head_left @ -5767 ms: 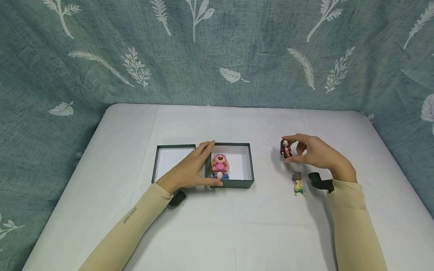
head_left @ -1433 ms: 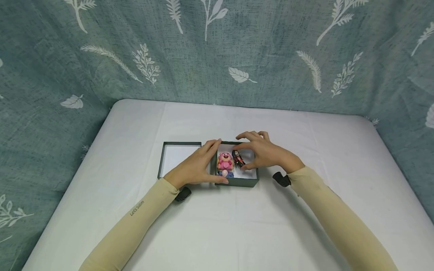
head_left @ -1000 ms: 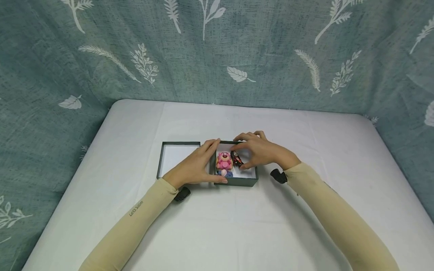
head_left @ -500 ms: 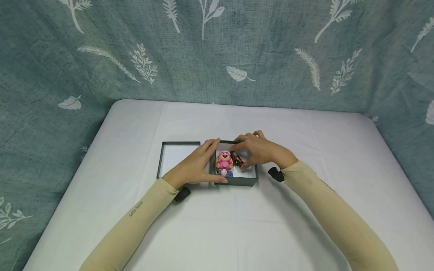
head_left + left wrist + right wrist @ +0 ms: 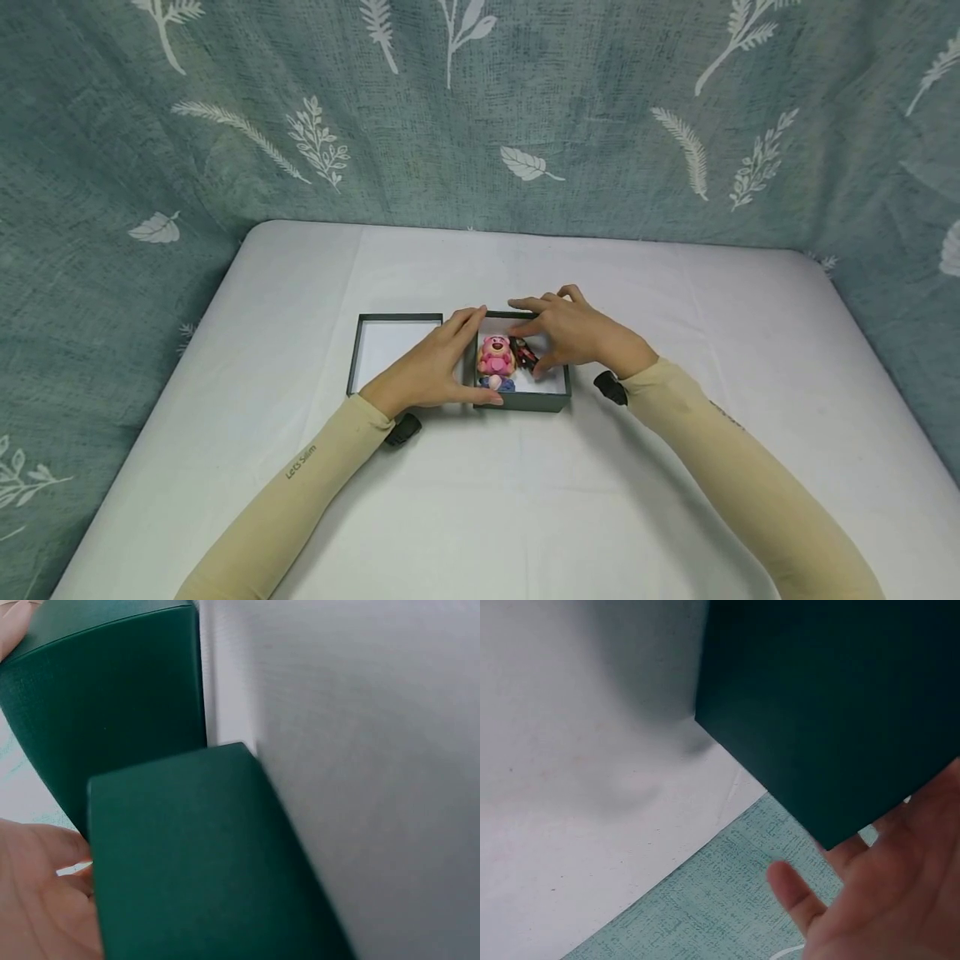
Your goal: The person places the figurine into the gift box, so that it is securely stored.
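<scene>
My left hand (image 5: 427,371) holds the dark green box (image 5: 525,402) at its left side, thumb along the front wall and fingers at the back corner. Inside, a pink bear figurine (image 5: 496,354) lies on the left, with a blue piece (image 5: 497,384) with a pale round part below it. My right hand (image 5: 581,333) reaches over the box's right side. Its index finger and thumb pinch a dark-haired figurine in black and red (image 5: 525,354), tilted beside the bear. In the right wrist view the right hand (image 5: 900,892) shows behind the green box wall (image 5: 825,712).
Left of the box stands a shallow green tray with a white inside (image 5: 396,346), like the box's lid, partly behind the left hand. A white cloth (image 5: 480,500) covers the table. Patterned teal fabric (image 5: 420,150) hangs behind. Black wrist cameras (image 5: 403,430) sit under both wrists.
The right hand has carried the dark-haired figurine from the table's right into the box, lowering it slightly of late. The grey-headed figurine on the right is now out of sight. Left hand stays put.
</scene>
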`<action>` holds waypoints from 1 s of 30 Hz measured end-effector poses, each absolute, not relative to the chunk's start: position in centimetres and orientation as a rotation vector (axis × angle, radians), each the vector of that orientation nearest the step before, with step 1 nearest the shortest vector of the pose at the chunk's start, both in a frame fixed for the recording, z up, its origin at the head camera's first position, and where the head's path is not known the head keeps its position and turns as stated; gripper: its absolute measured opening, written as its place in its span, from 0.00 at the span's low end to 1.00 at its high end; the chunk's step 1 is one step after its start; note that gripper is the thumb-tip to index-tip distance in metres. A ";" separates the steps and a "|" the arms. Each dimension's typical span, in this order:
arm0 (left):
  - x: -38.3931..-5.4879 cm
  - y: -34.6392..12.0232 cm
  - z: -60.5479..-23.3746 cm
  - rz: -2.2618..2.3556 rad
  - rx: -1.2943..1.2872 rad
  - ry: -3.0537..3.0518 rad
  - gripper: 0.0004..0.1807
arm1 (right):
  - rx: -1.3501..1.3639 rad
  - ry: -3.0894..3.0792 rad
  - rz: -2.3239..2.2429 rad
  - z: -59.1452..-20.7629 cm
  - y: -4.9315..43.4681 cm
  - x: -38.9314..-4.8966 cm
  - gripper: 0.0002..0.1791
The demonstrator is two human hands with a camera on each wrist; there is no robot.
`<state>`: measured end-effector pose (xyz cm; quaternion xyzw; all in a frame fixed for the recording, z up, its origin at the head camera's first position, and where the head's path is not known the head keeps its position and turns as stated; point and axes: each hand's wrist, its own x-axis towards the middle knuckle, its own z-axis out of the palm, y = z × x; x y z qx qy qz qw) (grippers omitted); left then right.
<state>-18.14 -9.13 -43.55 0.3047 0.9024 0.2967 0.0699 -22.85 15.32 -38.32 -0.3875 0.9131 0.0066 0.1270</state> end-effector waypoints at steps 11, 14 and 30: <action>-18.1 -9.1 -43.4 0.883 0.920 2.715 0.68 | -1.152 2.680 0.128 -37.8 15.3 -22.6 0.38; -18.2 -9.1 -43.4 0.879 0.926 2.720 0.68 | -1.150 2.687 0.126 -37.7 15.3 -22.6 0.36; -18.1 -9.2 -43.6 0.895 0.911 2.718 0.69 | -1.182 2.669 -0.014 -38.3 15.7 -22.9 0.36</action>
